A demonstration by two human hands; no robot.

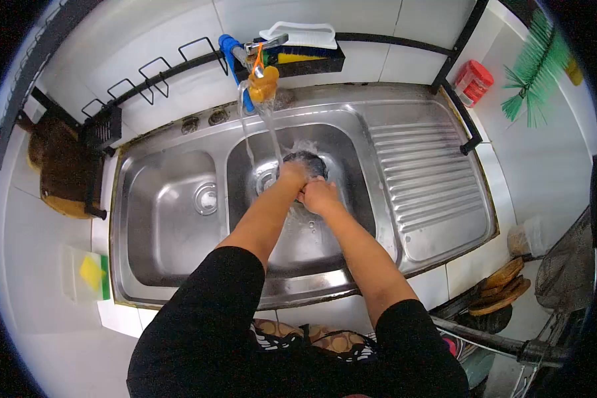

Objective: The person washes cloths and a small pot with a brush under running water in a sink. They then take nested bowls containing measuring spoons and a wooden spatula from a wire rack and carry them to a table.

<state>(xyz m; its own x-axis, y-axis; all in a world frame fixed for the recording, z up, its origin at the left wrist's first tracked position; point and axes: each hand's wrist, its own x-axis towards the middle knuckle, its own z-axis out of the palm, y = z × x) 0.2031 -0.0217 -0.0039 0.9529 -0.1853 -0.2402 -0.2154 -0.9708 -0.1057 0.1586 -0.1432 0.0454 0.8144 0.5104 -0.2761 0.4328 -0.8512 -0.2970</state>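
Both hands are together in the right basin (351, 179) of a steel sink, closed around a dark, rounded object (310, 160). Its exact kind is blurred by splashing water and partly covered by the hands. My left hand (293, 175) grips its near left side, with the fingers mostly hidden. Close beside it, my right hand (320, 196) grips the near edge, fingers curled. Water runs down from the faucet (239, 54), which has an orange-yellow piece (263, 83) at its outlet, and splashes over the object.
To the left lies the second basin (159, 212); a ribbed drainboard (424, 166) is on the right. A black rack (312, 66) behind the faucet carries a white-handled brush (298, 33). A red-lidded jar (473, 83) stands at back right, wooden boards (63, 172) at left.
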